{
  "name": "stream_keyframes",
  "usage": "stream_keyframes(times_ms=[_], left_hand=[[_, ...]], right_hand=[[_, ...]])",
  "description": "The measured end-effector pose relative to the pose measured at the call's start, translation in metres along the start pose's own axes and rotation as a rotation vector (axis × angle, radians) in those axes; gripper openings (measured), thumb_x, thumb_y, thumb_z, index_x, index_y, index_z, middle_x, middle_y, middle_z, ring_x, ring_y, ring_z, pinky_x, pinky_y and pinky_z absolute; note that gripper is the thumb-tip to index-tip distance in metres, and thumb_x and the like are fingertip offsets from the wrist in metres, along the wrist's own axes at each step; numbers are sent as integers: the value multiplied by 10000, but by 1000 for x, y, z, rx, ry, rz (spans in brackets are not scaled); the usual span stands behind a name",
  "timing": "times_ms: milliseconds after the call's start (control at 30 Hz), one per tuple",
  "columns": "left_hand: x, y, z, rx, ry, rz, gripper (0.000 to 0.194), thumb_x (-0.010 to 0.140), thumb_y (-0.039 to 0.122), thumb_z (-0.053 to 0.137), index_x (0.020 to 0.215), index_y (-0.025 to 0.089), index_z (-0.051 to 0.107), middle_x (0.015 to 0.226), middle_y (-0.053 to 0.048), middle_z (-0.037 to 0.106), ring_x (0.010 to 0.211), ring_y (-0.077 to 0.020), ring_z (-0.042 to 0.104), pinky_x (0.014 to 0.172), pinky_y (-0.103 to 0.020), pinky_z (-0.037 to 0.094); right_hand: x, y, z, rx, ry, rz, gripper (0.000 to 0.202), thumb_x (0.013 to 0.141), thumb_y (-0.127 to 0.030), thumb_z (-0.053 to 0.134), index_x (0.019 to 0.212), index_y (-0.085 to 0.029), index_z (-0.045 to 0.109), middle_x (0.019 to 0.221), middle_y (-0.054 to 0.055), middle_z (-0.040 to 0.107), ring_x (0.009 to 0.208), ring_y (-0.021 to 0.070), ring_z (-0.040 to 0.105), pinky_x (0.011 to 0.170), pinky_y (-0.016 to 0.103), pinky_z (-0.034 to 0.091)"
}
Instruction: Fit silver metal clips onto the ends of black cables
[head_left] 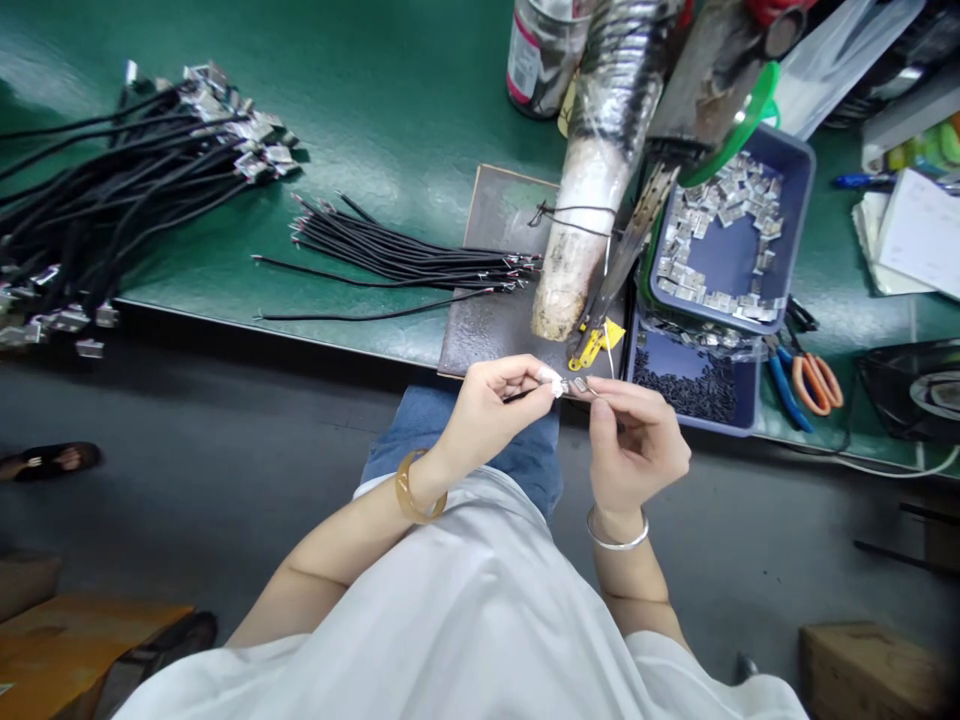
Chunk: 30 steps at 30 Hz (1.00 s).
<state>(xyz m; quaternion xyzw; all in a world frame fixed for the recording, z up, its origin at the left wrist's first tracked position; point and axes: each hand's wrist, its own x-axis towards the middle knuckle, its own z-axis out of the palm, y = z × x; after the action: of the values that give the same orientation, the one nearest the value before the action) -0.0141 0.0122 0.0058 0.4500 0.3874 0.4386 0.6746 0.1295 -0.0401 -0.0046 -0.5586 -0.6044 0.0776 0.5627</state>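
My left hand (499,405) is closed in a pinch over the table's front edge. A dark cable shows partly between its fingers, with a small whitish end (557,387) at the fingertips. Right beside it, my right hand (634,430) pinches a small silvery metal piece (580,384); its exact shape is too small to make out. The two sets of fingertips nearly meet. Just beyond them lie a yellow clip-like part (596,345) and a dark board (480,335). Short black cables (390,255) with bared ends lie partly on that board.
A wrapped duct (592,190) and a metal arm (630,235) reach down close before my hands. On the right are a bin of metal shells (799,215), a lower bin of black bits (686,385) and orange-handled pliers (817,383). Finished-looking cables (150,160) pile at left.
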Motion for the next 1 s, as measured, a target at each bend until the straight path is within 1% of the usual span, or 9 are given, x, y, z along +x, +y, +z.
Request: stream_keyframes(times_ms=[67,100,200,267,367,467,700,900,1000], left_hand=[[1,0,0,23,5,7,115,793,223,711,736,124,711,633,9,624,573,-71,507,563,-180,422],[2,0,1,35,11,14,125,802,229,707,736,122,708,618,14,607,562,-68,491,552,-179,409],[5,-1,3,58,41,54,151,819,243,698,732,120,687,620,17,592,565,-67,478,549,-177,404],[7,-2,5,69,61,74,162,827,252,689,728,125,669,629,20,586,572,-68,476,553,-175,410],[9,-1,9,89,88,80,176,836,249,668,705,135,637,614,31,546,559,-63,447,533,-172,382],[10,0,11,108,111,91,168,830,228,659,692,139,621,599,38,509,550,-59,417,520,-173,354],[9,3,13,158,140,104,190,851,257,654,698,144,643,606,28,510,552,-68,401,516,-190,341],[7,2,10,181,124,81,188,850,233,647,682,147,640,577,38,442,534,-67,352,509,-207,309],[6,2,9,179,119,64,193,842,235,654,670,149,632,578,36,450,543,-71,374,519,-205,328]], right_hand=[[0,3,2,93,-13,100,139,879,-121,683,962,-231,665,1006,36,769,903,188,766,766,346,654],[1,4,3,96,-26,102,122,881,-130,683,949,-228,656,1026,41,769,924,192,766,789,356,653],[2,6,4,-50,-58,-44,131,874,-118,683,922,-234,643,1060,38,780,959,191,766,840,358,644],[3,7,3,-166,-63,-153,153,871,-109,680,919,-244,630,1064,27,788,936,184,772,805,330,641],[4,11,3,-229,-53,-241,168,872,-115,683,926,-254,605,1061,15,795,907,171,778,742,286,631],[6,14,4,-232,-47,-277,190,864,-103,692,942,-249,600,1071,22,796,905,161,779,731,259,621],[11,10,4,-291,-53,-313,212,834,-93,714,923,-262,621,1077,13,795,888,168,780,747,284,631],[8,13,2,-269,-74,-355,219,805,-84,733,874,-248,605,1084,38,793,898,175,781,733,269,627],[6,14,0,-282,-81,-363,216,815,-93,732,894,-249,606,1093,34,793,898,162,780,727,251,616]])
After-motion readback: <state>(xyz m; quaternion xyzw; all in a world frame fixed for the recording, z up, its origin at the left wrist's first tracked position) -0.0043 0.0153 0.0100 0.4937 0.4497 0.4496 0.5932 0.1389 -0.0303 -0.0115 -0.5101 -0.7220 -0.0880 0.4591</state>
